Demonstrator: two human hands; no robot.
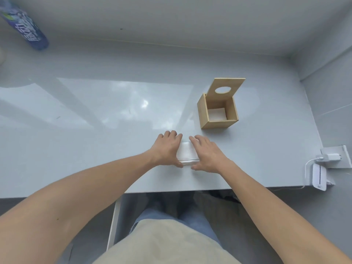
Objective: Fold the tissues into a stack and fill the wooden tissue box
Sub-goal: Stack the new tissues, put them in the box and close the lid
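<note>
- While both hands sit low in the middle of the frame, the tissues [187, 153] lie in a small white folded stack on the table [95, 130], squeezed between them.
- Left hand [167, 148] presses flat against the stack's left side, fingers stretched forward and thumb hooked round the near edge, so it's gripping the stack, not clenched.
- Right hand [206, 154] does the same on the right side, fingers splayed forward, thumb at the near corner.
- Box [217, 113] stands up and to the right of the hands, near but not touching them.
- Its lid [226, 90], with a round hole in it, is tipped up at the back, so the box is open on top.
- Something white is lying in the bottom of the box, looks like tissue already in there.
- Bottle [26, 25] with a blue label is way off in the upper left.
- Charger [331, 157] sits at the right edge, plugged in beside the table.
</note>
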